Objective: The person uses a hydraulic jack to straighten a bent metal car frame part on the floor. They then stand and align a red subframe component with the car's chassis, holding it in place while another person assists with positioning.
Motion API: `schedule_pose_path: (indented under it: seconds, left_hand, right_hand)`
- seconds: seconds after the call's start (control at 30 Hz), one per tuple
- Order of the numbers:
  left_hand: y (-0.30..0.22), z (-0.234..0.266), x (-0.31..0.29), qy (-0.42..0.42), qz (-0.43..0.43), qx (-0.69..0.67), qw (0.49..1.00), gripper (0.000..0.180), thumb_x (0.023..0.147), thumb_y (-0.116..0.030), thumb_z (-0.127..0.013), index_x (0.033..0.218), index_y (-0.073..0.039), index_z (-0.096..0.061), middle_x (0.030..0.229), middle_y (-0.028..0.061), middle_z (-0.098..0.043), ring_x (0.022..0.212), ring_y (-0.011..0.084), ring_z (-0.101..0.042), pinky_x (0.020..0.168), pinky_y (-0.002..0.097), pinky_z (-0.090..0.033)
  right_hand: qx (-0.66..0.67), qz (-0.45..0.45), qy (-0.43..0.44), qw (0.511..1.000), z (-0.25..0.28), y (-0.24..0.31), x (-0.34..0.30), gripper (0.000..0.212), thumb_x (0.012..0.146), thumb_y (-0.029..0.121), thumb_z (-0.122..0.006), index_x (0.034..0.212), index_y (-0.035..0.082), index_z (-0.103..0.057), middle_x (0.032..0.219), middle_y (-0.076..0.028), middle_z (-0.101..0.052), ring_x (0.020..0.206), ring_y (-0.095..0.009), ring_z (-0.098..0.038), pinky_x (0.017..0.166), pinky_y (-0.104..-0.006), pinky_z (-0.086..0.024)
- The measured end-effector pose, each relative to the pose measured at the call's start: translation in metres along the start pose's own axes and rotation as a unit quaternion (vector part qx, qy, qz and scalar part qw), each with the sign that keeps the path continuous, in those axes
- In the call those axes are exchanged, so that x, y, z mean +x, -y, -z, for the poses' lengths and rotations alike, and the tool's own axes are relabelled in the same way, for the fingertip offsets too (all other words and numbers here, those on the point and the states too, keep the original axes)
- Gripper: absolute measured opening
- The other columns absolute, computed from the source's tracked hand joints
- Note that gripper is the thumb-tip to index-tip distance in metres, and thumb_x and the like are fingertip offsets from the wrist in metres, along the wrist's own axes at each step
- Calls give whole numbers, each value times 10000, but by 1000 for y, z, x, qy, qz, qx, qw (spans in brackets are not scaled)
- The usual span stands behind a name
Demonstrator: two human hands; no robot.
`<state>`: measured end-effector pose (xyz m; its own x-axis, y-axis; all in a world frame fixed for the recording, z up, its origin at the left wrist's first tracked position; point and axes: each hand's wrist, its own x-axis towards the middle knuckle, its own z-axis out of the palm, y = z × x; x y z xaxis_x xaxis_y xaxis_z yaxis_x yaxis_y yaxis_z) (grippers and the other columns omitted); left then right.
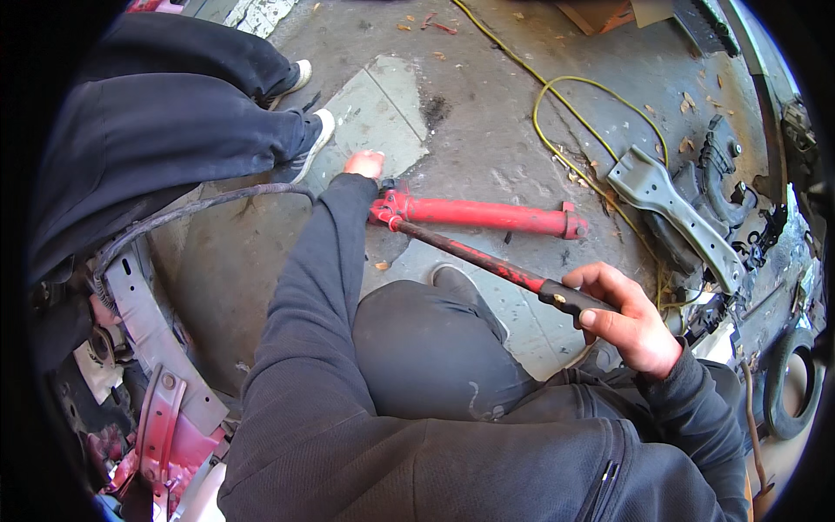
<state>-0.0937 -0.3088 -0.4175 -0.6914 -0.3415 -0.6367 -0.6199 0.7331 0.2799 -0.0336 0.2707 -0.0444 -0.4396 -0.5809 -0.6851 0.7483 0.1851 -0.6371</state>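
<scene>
A red hydraulic hand pump (487, 214) lies on the floor ahead of my knees, its long cylinder pointing right. From its head a lever handle (474, 257), dark with worn red paint, slants toward me. My right hand (633, 324) is closed round the black grip at the lever's near end, thumb on the near side. My left hand (364, 163) is a closed fist just beyond the pump head; its fingertips are hidden, so what they hold cannot be made out. A dark hose (204, 202) runs left from behind my left forearm.
Another person's dark-trousered legs (174, 122) stand at the left. Pink and grey car body metal (161, 348) crowds the lower left. A yellow cable (557, 80) loops across the floor. At right lie a grey metal bracket (678, 213), black parts and a black ring (777, 383).
</scene>
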Motion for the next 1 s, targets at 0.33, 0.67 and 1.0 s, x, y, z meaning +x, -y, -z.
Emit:
schedule_pose_path:
  seconds: [0.33,0.67,1.0]
  left_hand:
    - [-41,42,-44,145,26,63,987,638,1122,-571,-606,1372,8,-705,1225,189,-801,986,270,-772,868,442,-611]
    - [-85,39,-58,194,62,225,953,915,1082,-760,-517,1657,-50,-576,1614,293,-629,1529,402,-596,1262,458,-457]
    - [-63,28,-62,142,147,-144,968,777,1127,-674,-556,1665,-114,-579,1432,276,-722,1296,341,-697,1073,470,-552]
  right_hand:
    - [18,31,23,999,8,-13,1,543,995,285,-769,1443,14,-625,1179,-33,-667,933,-104,-626,813,-293,-552]
    - [5,60,53,997,14,-18,-2,451,1083,178,-737,1492,46,-602,1254,4,-655,1065,-76,-569,955,-281,-510]
    - [11,55,57,997,16,-21,-2,454,1088,196,-744,1492,45,-601,1301,1,-651,1116,-85,-573,995,-288,-506]
